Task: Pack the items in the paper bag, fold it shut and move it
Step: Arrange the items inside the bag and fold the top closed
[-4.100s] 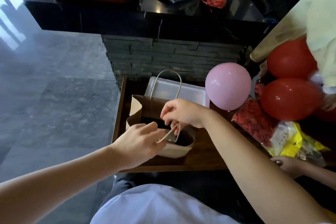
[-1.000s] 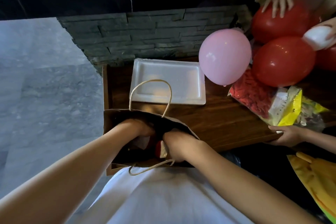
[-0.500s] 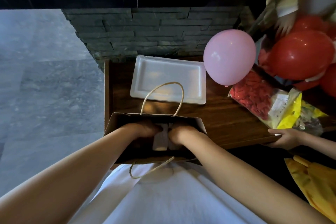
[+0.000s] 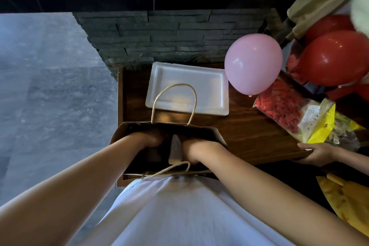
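Observation:
A brown paper bag (image 4: 201, 130) with twine handles stands open at the near edge of the wooden table (image 4: 249, 138), right against my body. Both my hands are down inside its mouth. My left hand (image 4: 149, 140) is at the left of the opening and my right hand (image 4: 196, 149) at the right. Between them a pale flat item (image 4: 175, 149) stands on edge in the dark interior. My fingers are hidden inside the bag, so I cannot tell whether they grip it. The far handle (image 4: 173, 85) stands upright; the near handle (image 4: 169, 169) droops over the rim.
A white foam tray (image 4: 207, 78) lies just behind the bag. A pink balloon (image 4: 252, 64) and red balloons (image 4: 335, 58) crowd the right, above a packet of red pieces (image 4: 279, 106) and a yellow packet (image 4: 323, 126). Another person's hand (image 4: 315, 154) holds the table's right edge.
Since the earliest frame the bag has come to the table's near edge and both hands have gone from its rim and handle down inside. In the last second they settled either side of the pale item.

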Demonstrator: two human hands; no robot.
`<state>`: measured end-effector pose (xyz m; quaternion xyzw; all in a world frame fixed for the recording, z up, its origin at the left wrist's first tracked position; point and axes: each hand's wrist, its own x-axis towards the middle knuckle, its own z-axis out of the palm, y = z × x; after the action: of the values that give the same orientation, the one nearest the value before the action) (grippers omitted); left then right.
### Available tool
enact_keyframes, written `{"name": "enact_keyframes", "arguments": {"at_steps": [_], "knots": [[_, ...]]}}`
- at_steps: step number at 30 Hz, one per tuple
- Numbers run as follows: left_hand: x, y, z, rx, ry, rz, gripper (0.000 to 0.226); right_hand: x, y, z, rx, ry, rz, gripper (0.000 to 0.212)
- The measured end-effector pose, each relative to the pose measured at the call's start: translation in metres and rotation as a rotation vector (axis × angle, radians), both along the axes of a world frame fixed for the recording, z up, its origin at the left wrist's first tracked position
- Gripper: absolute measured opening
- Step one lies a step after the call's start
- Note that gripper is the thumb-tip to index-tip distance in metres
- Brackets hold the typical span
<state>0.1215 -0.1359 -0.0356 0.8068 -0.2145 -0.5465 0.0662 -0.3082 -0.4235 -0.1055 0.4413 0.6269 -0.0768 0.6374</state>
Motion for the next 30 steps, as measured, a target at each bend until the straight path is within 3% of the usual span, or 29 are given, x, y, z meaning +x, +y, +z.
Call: {"name": "enact_keyframes", "arguments": {"at_steps": [3, 9, 12, 15, 20, 23, 27, 30], "knots": [[-0.002, 0.001, -0.004, -0.006, -0.01, 0.104, 0.036, 0.008, 0.006, -0.008, 0.051, 0.048, 0.083, 0.054], [0.0, -0.006, -0.001, -0.087, 0.161, 0.314, 0.013, 0.008, 0.009, -0.026, 0.128, 0.091, -0.096, 0.062], [0.001, -0.013, -0.005, -0.079, 0.125, 0.199, 0.017, -0.002, 0.0, -0.039, 0.137, 0.014, -0.093, 0.072], [0.002, -0.012, -0.008, -0.044, 0.083, 0.07, 0.015, -0.006, -0.01, -0.043, 0.137, -0.083, 0.037, 0.064], [0.013, -0.001, -0.013, -0.014, 0.192, 0.208, 0.013, -0.014, -0.022, -0.051, 0.142, -0.082, -0.046, 0.059], [0.016, 0.001, -0.014, 0.034, 0.217, 0.279, 0.031, -0.01, -0.026, -0.05, 0.181, -0.113, -0.037, 0.061], [0.012, 0.006, -0.02, 0.189, 0.234, 0.209, 0.039, -0.008, -0.024, -0.048, 0.173, -0.148, 0.035, 0.061], [0.006, 0.006, -0.018, 0.221, 0.119, 0.13, 0.037, -0.008, -0.023, -0.049, 0.17, -0.149, 0.037, 0.061]]}}
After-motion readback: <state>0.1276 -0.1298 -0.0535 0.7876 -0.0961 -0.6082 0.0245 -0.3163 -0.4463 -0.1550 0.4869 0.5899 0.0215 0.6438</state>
